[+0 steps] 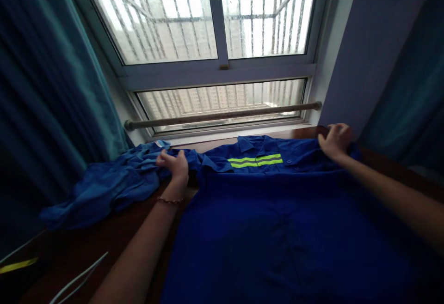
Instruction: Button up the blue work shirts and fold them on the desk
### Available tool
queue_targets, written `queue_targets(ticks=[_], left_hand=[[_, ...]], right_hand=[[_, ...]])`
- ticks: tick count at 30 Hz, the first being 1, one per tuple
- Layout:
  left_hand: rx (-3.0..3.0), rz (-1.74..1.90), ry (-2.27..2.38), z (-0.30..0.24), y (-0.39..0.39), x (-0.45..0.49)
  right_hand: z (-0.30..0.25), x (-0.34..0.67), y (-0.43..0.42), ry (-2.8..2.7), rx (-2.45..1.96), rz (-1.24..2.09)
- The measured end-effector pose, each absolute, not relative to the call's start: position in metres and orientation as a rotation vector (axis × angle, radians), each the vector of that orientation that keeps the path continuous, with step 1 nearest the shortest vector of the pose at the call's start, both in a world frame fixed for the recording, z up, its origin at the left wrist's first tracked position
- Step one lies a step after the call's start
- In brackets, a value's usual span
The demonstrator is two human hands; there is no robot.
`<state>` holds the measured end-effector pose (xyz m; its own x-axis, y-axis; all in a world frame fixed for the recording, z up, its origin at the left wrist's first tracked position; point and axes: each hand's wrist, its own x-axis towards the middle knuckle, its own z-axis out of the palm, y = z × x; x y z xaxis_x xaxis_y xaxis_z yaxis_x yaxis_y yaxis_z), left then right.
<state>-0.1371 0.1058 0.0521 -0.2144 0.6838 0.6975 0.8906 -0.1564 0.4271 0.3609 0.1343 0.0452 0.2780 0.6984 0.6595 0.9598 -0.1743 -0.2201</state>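
Note:
A blue work shirt (277,221) with a yellow-green reflective stripe (255,160) lies spread on a dark wooden table (86,244) below a window. My left hand (174,164) is closed on the shirt's cloth at its far left shoulder, where the sleeve begins. My right hand (335,140) is closed on the cloth at the far right shoulder, near the table's back edge. The shirt's collar (255,143) points toward the window. A bracelet sits on my left wrist.
A lighter blue garment (107,186) lies crumpled on the table to the left. A wooden rail (222,114) runs across the window sill. Teal curtains (45,100) hang on both sides. White cables (78,278) and a yellow strip (17,264) lie at the near left.

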Motion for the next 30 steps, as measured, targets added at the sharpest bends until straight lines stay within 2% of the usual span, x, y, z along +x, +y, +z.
queue_targets(ticks=[2, 5, 10, 16, 23, 30], left_hand=[[-1.755, -1.388, -1.816, 0.043, 0.101, -0.105], [-2.376, -1.021, -1.574, 0.025, 0.088, -0.060], [-2.568, -0.446, -1.600, -0.008, 0.073, -0.037], [-2.456, -0.198, -1.840, -0.011, 0.078, -0.058], [-2.362, -0.106, -2.076, 0.012, 0.107, -0.036], [-2.434, -0.731, -2.190, -0.003, 0.170, 0.021]], right_hand=[[0.021, 0.315, 0.128, -1.853, -1.849, -0.401], [-0.015, 0.250, 0.117, -2.239, -1.764, -0.119], [-0.043, 0.187, 0.122, -2.359, -1.806, 0.085], [-0.037, 0.172, 0.145, -2.349, -1.707, 0.083], [-0.037, 0.178, 0.153, -2.281, -1.583, 0.099], [-0.032, 0.176, 0.146, -2.306, -1.366, 0.054]])
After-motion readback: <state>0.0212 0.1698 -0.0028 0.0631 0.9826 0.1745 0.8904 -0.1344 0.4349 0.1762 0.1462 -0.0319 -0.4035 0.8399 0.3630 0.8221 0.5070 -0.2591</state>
